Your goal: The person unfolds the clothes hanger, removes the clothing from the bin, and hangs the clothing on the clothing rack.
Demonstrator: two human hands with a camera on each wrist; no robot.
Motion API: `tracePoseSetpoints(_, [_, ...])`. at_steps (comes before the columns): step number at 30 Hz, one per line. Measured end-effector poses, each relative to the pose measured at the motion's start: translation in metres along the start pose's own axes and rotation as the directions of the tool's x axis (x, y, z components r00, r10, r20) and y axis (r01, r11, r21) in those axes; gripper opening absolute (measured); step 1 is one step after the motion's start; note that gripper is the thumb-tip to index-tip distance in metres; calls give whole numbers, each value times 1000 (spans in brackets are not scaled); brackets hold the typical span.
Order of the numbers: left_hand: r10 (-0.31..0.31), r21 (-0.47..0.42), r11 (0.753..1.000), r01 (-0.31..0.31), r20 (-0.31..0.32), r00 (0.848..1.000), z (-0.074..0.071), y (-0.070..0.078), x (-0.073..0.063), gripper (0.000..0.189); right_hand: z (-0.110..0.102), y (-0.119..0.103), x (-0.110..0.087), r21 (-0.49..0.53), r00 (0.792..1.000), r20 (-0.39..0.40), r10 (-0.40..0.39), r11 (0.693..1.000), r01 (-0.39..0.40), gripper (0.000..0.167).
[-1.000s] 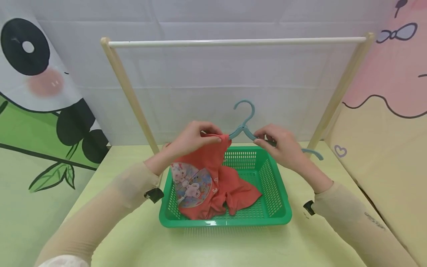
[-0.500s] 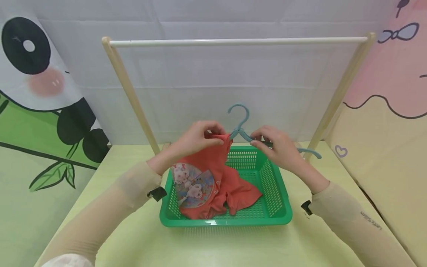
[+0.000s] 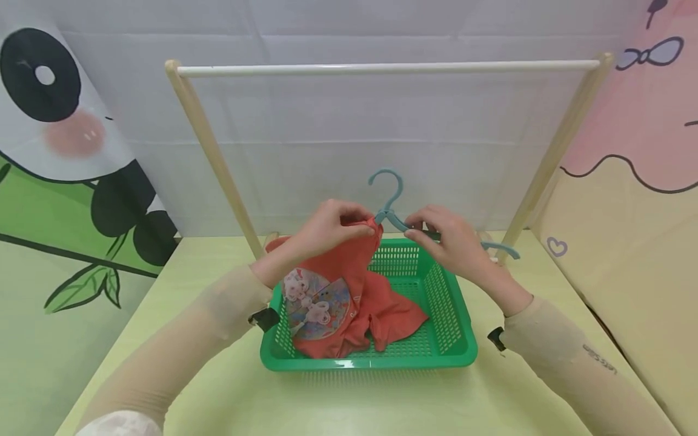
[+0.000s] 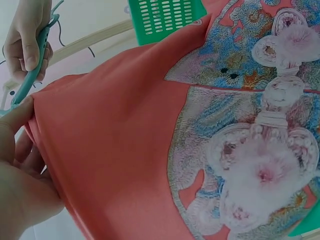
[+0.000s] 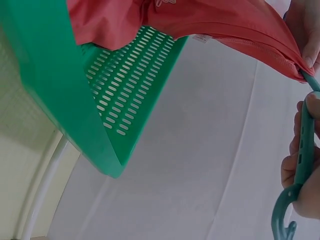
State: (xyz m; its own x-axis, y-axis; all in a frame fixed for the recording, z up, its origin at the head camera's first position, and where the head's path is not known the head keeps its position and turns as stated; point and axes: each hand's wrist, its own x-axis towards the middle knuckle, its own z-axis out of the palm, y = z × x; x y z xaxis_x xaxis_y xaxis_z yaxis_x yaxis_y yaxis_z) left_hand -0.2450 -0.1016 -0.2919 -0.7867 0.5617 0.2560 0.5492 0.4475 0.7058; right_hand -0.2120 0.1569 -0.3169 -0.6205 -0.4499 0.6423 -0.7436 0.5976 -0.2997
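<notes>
My left hand [image 3: 335, 227] pinches the top edge of a coral-red shirt [image 3: 340, 260] between thumb and fingers. A bear picture covers part of its front, seen close in the left wrist view. The shirt's lower part rests in a green basket [image 3: 463, 339]. My right hand [image 3: 449, 239] grips one arm of a teal clothes hanger [image 3: 397, 223], whose hook points up. The hanger's other arm goes in at the shirt's gathered edge, its tip hidden by cloth. In the right wrist view, the hanger [image 5: 304, 145] enters the cloth beside my left fingers.
Behind the basket stands a rack with wooden posts [image 3: 209, 145] and a white rail [image 3: 382, 69]. The pale yellow table [image 3: 218, 387] extends around the basket. A white cloth backdrop [image 3: 349, 121] hangs behind the rack, with cartoon panels on both sides.
My right hand and the hanger have shifted left, and the hanger's left arm shows less outside the shirt. My left hand has moved slightly right with the cloth.
</notes>
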Motion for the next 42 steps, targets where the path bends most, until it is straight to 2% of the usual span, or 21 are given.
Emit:
tracePoseSetpoints(4, [13, 17, 1000, -13, 3, 1000, -1, 1, 1, 18, -1, 1, 3, 24, 999, 22, 41, 999, -41, 15])
tracePoseSetpoints(7, [10, 30, 1000, -10, 10, 1000, -4, 0, 2, 20, -2, 1, 5, 50, 998, -8, 60, 997, -60, 23])
tracePoseSetpoints(12, [6, 25, 1000, -6, -17, 1000, -11, -1, 3, 21, -2, 3, 6, 97, 985, -169, 38, 995, -22, 29])
tracePoseSetpoints(18, [-20, 56, 998, 24, -67, 998, -22, 1, 3, 24, -2, 4, 6, 89, 941, -335, -49, 993, 83, 25])
tracePoseSetpoints(21, [-31, 59, 998, 36, -83, 996, -27, 2, 4, 27, -1, 3, 5, 59, 924, -369, -102, 989, 133, 24])
tracePoseSetpoints(23, [-35, 62, 997, 42, -102, 994, -30, 2, 4, 29, 2, 4, 5, 61, 927, -354, -124, 986, 155, 25])
tracePoseSetpoints(27, [-42, 75, 996, 52, -136, 990, -38, 7, 5, 31, 15, 5, 3, 90, 959, -252, -131, 983, 158, 29])
tracePoseSetpoints(32, [-21, 75, 997, 32, -151, 988, -52, 23, 9, 29, 30, 4, 4, 178, 989, -142, -41, 982, 66, 28])
tracePoseSetpoints(37, [8, 73, 997, 3, -162, 987, -67, 40, 12, 29, 39, 4, 10, 263, 998, -44, 51, 964, -38, 29])
tracePoseSetpoints(42, [20, 90, 996, -5, -169, 985, -79, 51, 11, 33, 50, 7, 16, 345, 988, 79, 136, 926, -155, 37])
